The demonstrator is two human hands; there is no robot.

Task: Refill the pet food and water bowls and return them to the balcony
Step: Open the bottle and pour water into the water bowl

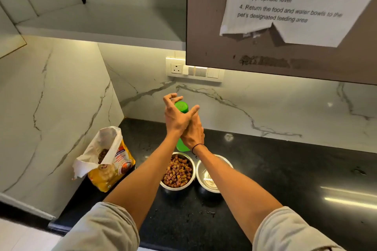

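A green bottle (181,107) stands upright above the black counter, behind two steel bowls. My right hand (193,134) grips its body. At the top, my left hand (175,116) has its fingers curled around the green cap and its thumb stretched across. The left bowl (184,188) is full of brown kibble. The right bowl (199,177) sits touching it, partly hidden under my right forearm; I cannot tell whether it holds water.
An open yellow pet food bag (110,161) stands at the counter's left corner against the marble wall. A socket and switch panel (193,70) is on the back wall. A cupboard door (265,51) with a taped instruction sheet hangs overhead on the right.
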